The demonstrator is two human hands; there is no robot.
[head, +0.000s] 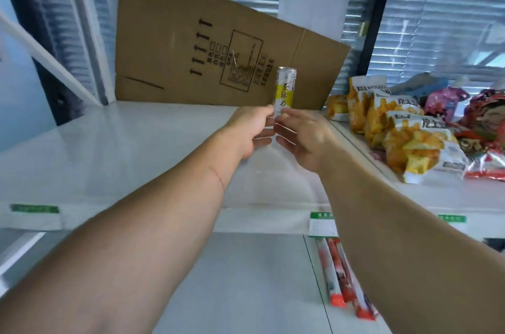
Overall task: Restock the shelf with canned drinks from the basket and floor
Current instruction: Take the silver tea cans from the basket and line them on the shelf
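A slim white can with a yellow label [284, 92] stands upright over the white shelf [114, 148], in front of a cardboard sheet. Both my hands reach out to its lower part. My left hand [250, 129] touches it from the left with fingertips at the can's base. My right hand [302, 135] closes on it from the right, thumb and fingers at the base. The can's bottom is hidden behind my fingers, so I cannot tell whether it rests on the shelf. No basket or floor shows.
A flattened cardboard box [207, 44] leans against the shelf's back. Yellow snack bags [404, 131] and red packets [483, 126] fill the neighbouring shelf on the right. Red-and-white stick packs [338, 276] lie on the shelf below. Green price tags [35, 208] line the front edge.
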